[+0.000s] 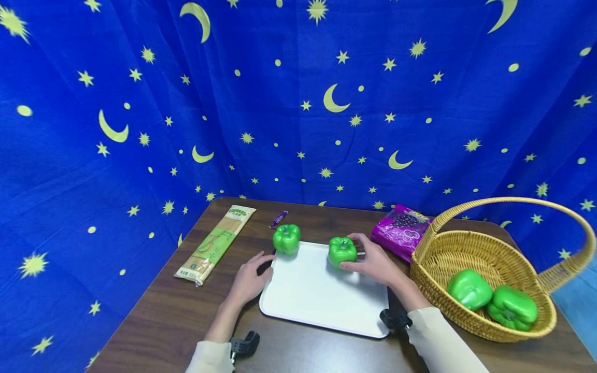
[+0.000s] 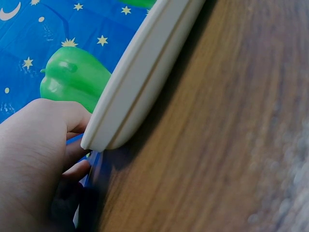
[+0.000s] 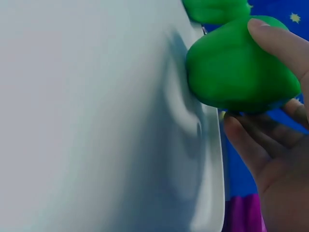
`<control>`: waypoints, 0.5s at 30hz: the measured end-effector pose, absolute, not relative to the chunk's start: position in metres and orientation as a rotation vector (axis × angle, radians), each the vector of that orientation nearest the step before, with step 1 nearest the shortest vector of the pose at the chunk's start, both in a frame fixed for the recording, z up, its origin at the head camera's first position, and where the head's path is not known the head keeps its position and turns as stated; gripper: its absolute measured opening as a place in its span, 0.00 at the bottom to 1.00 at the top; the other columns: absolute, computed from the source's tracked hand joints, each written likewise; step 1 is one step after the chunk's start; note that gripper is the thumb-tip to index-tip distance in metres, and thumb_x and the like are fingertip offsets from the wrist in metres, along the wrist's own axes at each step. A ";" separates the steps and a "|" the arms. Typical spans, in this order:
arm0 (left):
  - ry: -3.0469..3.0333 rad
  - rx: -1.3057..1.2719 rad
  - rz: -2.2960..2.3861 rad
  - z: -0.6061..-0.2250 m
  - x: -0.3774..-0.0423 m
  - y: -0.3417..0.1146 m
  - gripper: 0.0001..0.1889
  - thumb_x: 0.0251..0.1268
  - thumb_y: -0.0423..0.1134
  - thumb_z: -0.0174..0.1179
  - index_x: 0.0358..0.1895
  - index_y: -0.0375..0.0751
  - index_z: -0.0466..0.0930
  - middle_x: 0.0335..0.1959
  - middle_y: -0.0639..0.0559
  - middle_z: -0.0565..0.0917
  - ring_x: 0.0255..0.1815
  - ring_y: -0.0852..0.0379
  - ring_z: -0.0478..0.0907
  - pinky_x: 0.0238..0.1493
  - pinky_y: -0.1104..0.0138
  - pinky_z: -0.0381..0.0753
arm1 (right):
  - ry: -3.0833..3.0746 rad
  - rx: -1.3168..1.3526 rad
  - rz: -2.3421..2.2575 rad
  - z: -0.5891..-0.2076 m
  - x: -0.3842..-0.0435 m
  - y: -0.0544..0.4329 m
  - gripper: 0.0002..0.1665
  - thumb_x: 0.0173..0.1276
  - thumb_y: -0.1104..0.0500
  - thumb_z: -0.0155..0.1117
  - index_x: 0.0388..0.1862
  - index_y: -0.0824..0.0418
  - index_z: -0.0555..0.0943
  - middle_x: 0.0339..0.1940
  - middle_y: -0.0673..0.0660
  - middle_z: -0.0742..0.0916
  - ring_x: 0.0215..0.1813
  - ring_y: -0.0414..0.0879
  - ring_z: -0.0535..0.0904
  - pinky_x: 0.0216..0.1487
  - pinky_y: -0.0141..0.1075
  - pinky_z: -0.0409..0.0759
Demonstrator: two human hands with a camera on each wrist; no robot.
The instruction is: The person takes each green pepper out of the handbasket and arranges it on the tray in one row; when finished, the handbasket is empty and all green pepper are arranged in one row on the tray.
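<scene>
Background: blue curtain (image 1: 270,93) printed with yellow moons and stars; wooden table (image 1: 154,331) set before it.
White tray (image 1: 322,303): laid on the table.
Right hand (image 1: 377,261): green pepper (image 1: 342,252) grasped between thumb and fingers at the tray's far edge.
Left hand (image 1: 249,282): placed at the tray's left rim; whether the rim is pinched cannot be told.
Second pepper (image 1: 286,239): located at the far left corner.
Wicker basket (image 1: 459,254): positioned to the right; two peppers (image 1: 470,289) contained.

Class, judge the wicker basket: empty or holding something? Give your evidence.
Holding something: two green peppers lie inside the wicker basket, seen through its open top in the head view.
</scene>
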State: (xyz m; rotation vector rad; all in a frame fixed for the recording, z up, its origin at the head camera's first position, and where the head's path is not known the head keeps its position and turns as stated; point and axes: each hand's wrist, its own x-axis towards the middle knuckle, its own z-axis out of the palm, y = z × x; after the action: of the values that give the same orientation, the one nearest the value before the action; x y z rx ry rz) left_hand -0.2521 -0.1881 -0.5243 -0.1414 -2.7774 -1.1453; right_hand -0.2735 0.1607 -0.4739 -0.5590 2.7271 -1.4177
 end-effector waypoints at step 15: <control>-2.765 -0.155 -1.139 -0.525 -0.251 -0.186 0.17 0.64 0.43 0.60 0.56 0.53 0.81 0.65 0.41 0.72 0.67 0.44 0.66 0.66 0.45 0.60 | 2.743 -0.532 -1.439 -0.476 -0.291 0.120 0.50 0.49 0.45 0.78 0.67 0.58 0.66 0.54 0.58 0.81 0.54 0.51 0.78 0.55 0.45 0.77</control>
State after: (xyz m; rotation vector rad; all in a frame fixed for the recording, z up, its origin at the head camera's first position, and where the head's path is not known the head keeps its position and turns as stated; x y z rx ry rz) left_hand -0.2511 -0.1863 -0.5246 -0.1552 -2.7647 -1.1388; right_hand -0.2908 0.1200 -0.4763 -0.5321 2.7433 -1.4392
